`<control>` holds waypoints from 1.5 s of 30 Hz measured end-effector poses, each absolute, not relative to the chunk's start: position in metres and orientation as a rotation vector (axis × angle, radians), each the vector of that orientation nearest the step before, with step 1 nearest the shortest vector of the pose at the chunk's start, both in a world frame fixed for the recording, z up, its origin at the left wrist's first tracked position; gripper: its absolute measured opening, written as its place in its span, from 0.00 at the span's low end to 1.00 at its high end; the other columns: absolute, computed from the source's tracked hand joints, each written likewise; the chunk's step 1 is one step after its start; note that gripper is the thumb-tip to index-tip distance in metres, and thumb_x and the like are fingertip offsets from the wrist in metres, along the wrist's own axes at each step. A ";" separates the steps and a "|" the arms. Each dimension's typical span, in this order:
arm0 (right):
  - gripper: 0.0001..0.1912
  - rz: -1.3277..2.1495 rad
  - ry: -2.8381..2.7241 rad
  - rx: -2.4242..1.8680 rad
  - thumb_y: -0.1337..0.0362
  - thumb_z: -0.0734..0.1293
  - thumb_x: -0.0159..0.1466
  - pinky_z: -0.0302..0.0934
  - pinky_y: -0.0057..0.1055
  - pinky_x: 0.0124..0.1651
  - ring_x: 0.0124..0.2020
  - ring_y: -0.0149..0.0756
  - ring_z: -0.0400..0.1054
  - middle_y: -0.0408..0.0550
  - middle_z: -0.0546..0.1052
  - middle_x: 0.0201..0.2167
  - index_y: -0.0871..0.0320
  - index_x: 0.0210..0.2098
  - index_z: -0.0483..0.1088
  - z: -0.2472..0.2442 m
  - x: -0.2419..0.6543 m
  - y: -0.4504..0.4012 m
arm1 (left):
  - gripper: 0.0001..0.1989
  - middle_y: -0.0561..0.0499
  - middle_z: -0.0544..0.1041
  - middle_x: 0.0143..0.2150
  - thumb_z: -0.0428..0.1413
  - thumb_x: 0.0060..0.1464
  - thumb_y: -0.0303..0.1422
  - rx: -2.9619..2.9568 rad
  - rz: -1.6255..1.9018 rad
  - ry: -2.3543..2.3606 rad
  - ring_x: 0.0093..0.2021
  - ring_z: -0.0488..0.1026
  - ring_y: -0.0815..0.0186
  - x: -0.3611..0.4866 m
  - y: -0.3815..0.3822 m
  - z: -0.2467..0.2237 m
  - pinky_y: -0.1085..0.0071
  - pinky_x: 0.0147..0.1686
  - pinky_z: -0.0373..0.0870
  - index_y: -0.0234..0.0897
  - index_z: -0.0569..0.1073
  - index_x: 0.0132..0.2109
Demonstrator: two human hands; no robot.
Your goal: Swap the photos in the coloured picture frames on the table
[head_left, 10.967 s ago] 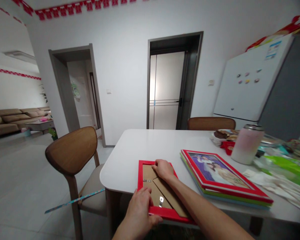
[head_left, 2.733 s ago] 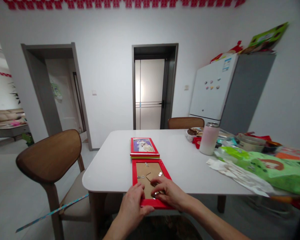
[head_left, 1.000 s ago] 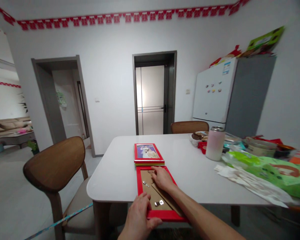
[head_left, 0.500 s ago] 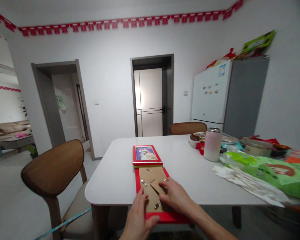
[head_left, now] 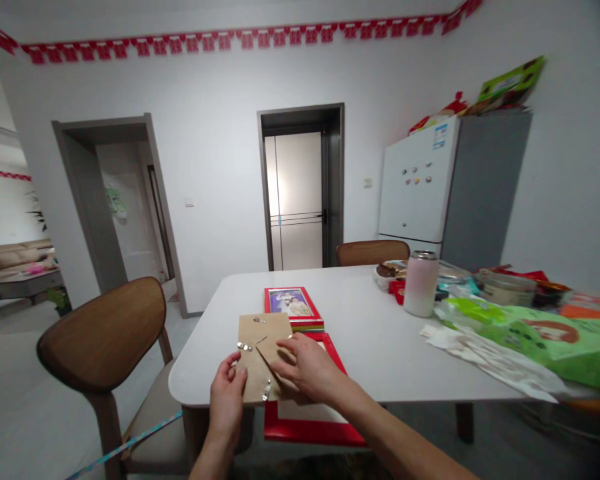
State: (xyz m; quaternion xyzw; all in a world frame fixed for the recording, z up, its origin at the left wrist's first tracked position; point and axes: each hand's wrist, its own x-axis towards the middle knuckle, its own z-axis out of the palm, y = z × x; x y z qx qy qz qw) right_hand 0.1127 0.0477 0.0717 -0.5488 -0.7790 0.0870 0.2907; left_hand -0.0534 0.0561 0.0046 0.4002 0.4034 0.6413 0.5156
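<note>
Between my two hands is a brown backing board [head_left: 251, 373] with metal clips and a cut stand flap, held off the frame and to its left. My left hand [head_left: 229, 385] is closed on the board's left edge, thumb on its face. My right hand [head_left: 310, 365] grips the right side, its fingers over the flap. Partly under the board lies a red picture frame [head_left: 314, 433], jutting past the table's front edge, with a pale sheet showing inside. Just behind sits a second red frame with a photo [head_left: 294, 303], on top of a stack.
On the right of the white table [head_left: 390, 373] are a pink-white bottle [head_left: 422, 283], white gloves [head_left: 490, 357], a green package [head_left: 540, 343] and several containers. A brown chair [head_left: 105, 333] stands at the left, another chair [head_left: 373, 253] behind the table.
The backing board has come up out of the red frame and moved left in my hands. The frame's inside now shows, and my left hand has shifted left and up.
</note>
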 end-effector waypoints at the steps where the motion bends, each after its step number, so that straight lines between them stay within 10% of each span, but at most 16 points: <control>1: 0.20 0.234 -2.069 -1.456 0.56 0.59 0.53 0.55 0.27 0.39 0.39 0.35 0.63 0.49 0.70 0.37 0.56 0.42 0.67 0.067 0.118 0.049 | 0.23 0.54 0.74 0.27 0.58 0.37 0.34 0.952 1.548 1.004 0.26 0.72 0.65 -0.063 0.057 0.004 0.73 0.25 0.67 0.37 0.62 0.44; 15: 0.19 0.136 -1.901 -1.962 0.66 0.57 0.51 0.54 0.29 0.37 0.38 0.40 0.66 0.55 0.73 0.37 0.62 0.42 0.65 0.003 0.196 0.057 | 0.13 0.57 0.69 0.20 0.51 0.44 0.33 1.454 1.225 1.772 0.24 0.71 0.65 -0.132 0.071 -0.014 0.74 0.24 0.63 0.34 0.65 0.39; 24: 0.25 0.167 -1.785 -1.988 0.69 0.56 0.48 0.56 0.32 0.37 0.37 0.43 0.67 0.58 0.73 0.36 0.67 0.47 0.61 0.006 0.203 0.056 | 0.15 0.46 0.70 0.37 0.50 0.43 0.32 1.848 1.067 2.117 0.41 0.67 0.57 -0.126 0.060 -0.001 0.63 0.41 0.59 0.34 0.66 0.42; 34: 0.36 1.156 -1.197 -1.404 0.65 0.53 0.54 0.62 0.31 0.30 0.27 0.35 0.70 0.51 0.75 0.33 0.64 0.58 0.33 0.030 0.192 0.035 | 0.22 0.46 0.63 0.52 0.54 0.41 0.31 2.214 1.037 1.237 0.52 0.58 0.58 0.027 -0.004 0.020 0.62 0.52 0.54 0.37 0.65 0.47; 45: 0.33 0.991 -1.310 -1.507 0.66 0.59 0.49 0.55 0.23 0.21 0.18 0.30 0.64 0.39 0.70 0.16 0.63 0.55 0.51 0.026 0.206 0.055 | 0.21 0.48 0.70 0.35 0.44 0.45 0.25 2.171 1.352 1.378 0.35 0.67 0.64 0.019 0.008 0.047 0.69 0.36 0.65 0.35 0.60 0.50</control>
